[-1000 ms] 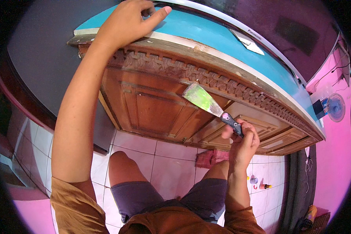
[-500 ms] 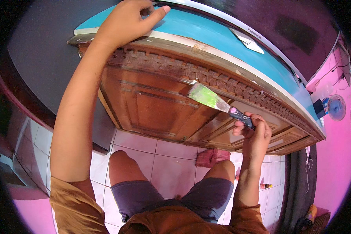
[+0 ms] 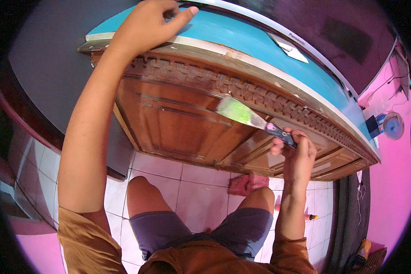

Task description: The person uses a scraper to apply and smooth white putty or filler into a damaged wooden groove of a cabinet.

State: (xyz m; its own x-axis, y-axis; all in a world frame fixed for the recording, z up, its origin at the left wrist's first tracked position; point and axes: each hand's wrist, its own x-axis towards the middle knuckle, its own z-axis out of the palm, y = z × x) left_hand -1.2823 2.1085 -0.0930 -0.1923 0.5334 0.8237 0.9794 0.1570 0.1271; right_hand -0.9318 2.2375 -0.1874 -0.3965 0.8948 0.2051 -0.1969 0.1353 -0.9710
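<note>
My right hand [image 3: 299, 150] is closed round the dark riveted handle of a putty knife [image 3: 242, 113]. Its broad blade, smeared with bright green and whitish paint, points up and left toward the carved trim of a brown wooden cabinet [image 3: 169, 121]. I cannot tell whether the blade's tip touches the wood. At the upper left, my left hand [image 3: 153, 27] leans on the cabinet's light-blue top [image 3: 223, 29], close to its white front edge. The thumb is stretched out, the other fingers are partly cut off by the picture's upper edge, and no object shows in this hand.
A large dark-screened television [image 3: 342, 41] stands on the cabinet top, with a white paper [image 3: 287, 48] before it. A clear round container [image 3: 392, 125] is at the far right. Below, a reddish cloth bundle [image 3: 247, 184] and a small bottle [image 3: 311, 217] lie on the tiles.
The putty knife has shifted slightly left, its blade a little blurred, and my right hand has moved with it. My left hand stays in place.
</note>
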